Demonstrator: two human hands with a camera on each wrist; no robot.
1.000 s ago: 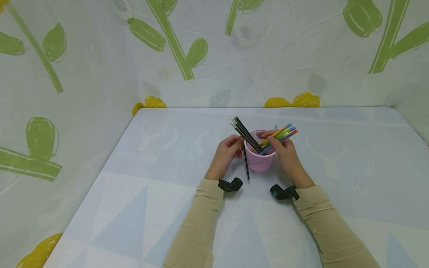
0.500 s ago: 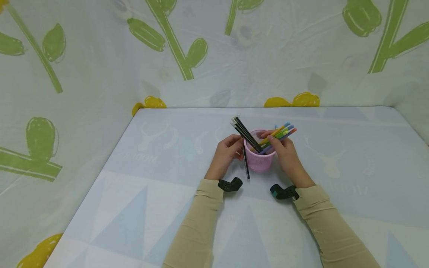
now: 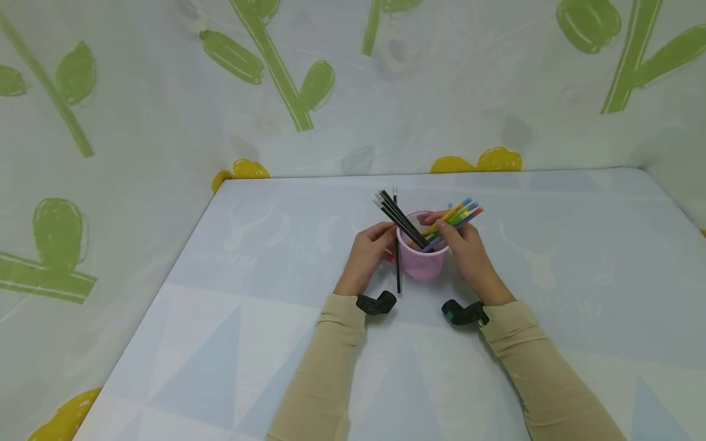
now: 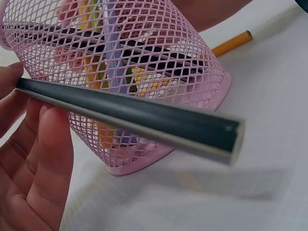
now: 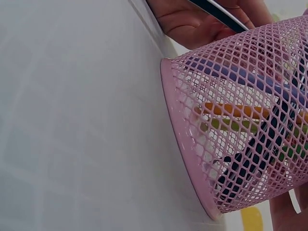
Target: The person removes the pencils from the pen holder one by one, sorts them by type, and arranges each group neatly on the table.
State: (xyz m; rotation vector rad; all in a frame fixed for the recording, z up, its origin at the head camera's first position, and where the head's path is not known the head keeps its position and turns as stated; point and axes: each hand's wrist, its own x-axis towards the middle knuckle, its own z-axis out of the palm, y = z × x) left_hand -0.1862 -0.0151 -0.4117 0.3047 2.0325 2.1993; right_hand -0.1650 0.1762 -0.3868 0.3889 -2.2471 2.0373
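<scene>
A pink mesh pencil cup (image 3: 423,264) stands on the table between both hands. Just outside its left wall, my left hand (image 3: 366,256) pinches a black pencil (image 3: 398,269) near its middle; the pencil stands nearly upright, its lower end large in the left wrist view. Several black pencils (image 3: 405,223) with silvery ends lean left inside the cup. At the right rim my right hand (image 3: 473,251) holds several coloured pencils (image 3: 462,214) between thumb and fingers, their lower ends inside the cup. The mesh and pencils partly hide the right fingertips.
An orange stick (image 4: 233,43) shows beyond the cup's base in the left wrist view. Black wrist cameras (image 3: 377,302) sit at both cuffs. A pale blue and white patterned cover (image 3: 265,367) lies over the table, and a leaf-printed cloth (image 3: 419,104) hangs behind it.
The black pencil in my left hand has turned from a slant to nearly upright, its lower end shifting left. My right hand keeps its hold at the cup. The head view has shifted slightly.
</scene>
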